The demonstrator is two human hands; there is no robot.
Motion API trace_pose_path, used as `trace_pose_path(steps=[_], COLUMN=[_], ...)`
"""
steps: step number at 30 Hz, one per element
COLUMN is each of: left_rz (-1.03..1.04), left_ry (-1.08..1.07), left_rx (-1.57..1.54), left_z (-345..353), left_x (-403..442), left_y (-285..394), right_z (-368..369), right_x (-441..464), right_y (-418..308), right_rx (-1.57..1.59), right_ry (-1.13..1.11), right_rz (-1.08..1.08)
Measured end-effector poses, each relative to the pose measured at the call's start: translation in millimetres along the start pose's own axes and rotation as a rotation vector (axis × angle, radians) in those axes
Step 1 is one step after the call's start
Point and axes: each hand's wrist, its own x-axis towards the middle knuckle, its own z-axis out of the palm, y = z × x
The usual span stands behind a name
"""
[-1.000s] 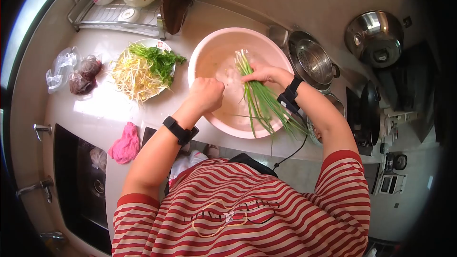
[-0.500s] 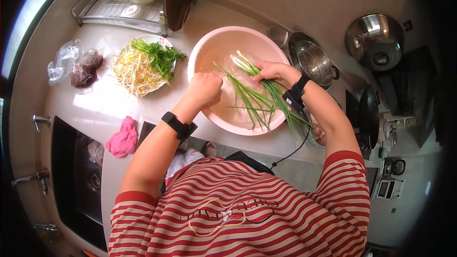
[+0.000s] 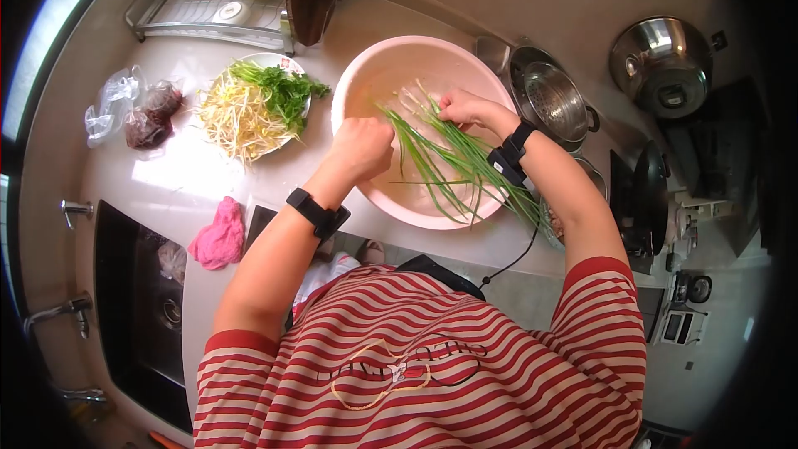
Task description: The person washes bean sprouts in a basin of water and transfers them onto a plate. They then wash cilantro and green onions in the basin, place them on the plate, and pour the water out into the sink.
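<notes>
Over a large pink basin (image 3: 363, 62) of water, my right hand (image 3: 474, 111) is closed around a bunch of scallions (image 3: 453, 154). Their pale root ends point away from me, and the long green leaves trail over the basin's near right rim. My left hand (image 3: 363, 148) is a fist at the basin's left side, its fingers turned toward the scallions. Some scallion stalks pass right beside its fingertips. Whatever the left fist pinches is hidden.
Left of the basin is a plate (image 3: 309, 108) with bean sprouts (image 3: 237, 120) and leafy greens (image 3: 283, 91). Plastic bags (image 3: 150, 116), a pink cloth (image 3: 219, 234), a sink (image 3: 137, 283) and a dish rack (image 3: 212, 33) lie further left. Metal pots (image 3: 549, 96) stand at right.
My right hand has shifted slightly toward the root ends, and the scallions lie more spread out. The left fist stays near the same place. The view has moved a little.
</notes>
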Motion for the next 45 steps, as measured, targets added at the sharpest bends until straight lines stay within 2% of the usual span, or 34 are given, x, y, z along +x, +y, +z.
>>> trace_pose_path(steps=[2, 6, 9, 14, 17, 20, 24, 26, 27, 29, 32, 34, 37, 40, 42, 44, 45], left_rz=[0.0, 0.0, -0.001, -0.013, 0.0, -0.003, 0.001, -0.005, -0.007, -0.011, -0.015, -0.017, -0.023, -0.024, -0.014, -0.006, -0.011], left_ry=[0.008, -0.005, -0.01, -0.009, 0.012, 0.005, -0.025, -0.043, -0.03, -0.011, -0.013, -0.024, -0.03, -0.032, -0.012, 0.01, 0.006], left_rx=[0.006, -0.006, -0.005, -0.018, -0.014, -0.017, -0.014, -0.01, -0.003, -0.003, -0.013, -0.014, -0.023, -0.035, -0.038, -0.04, -0.037], left_z=[-2, -4, -3, -1, 0, -2, -6, -5, -2, -4, -6, -1, -3, -3, -2, -2, -2], left_x=[-1, -1, 0, 1, 0, 1, 0, -1, 0, 0, 0, 0, 1, 1, 0, 0, 1], left_y=[0, 2, 1, 1, 0, 0, 1, 1, 0, 2, 3, 0, 1, 1, 0, 1, 1], right_z=[6, 18, -2, 14, 32, 59, 64, 41, 31, 13, -3, -10, -27, -45, -56, -59, -59], right_x=[1, 0, 10, -25, -21, -14, 1, -1, -1, -6, -34, -45, -65, -90, -95, -98, -98], right_y=[-6, -6, 8, -18, -35, -46, -38, -33, -28, -20, -24, -28, -47, -75, -86, -92, -94], right_rx=[0.021, 0.05, 0.149, 0.283, -0.112, -0.151, -0.321, -0.249, -0.254, 0.156, 0.283, 0.298, 0.38, 0.613, 0.734, 0.809, 0.913], right_ry=[0.037, -0.062, 0.115, 0.095, 0.202, 0.151, 0.183, 0.015, 0.012, -0.208, -0.248, -0.27, -0.203, 0.072, 0.124, 0.195, 0.244], right_rz=[0.03, -0.109, -0.014, -0.114, -0.251, -0.375, -0.341, -0.237, -0.237, -0.18, -0.083, -0.117, -0.223, -0.495, -0.6, -0.599, -0.666])
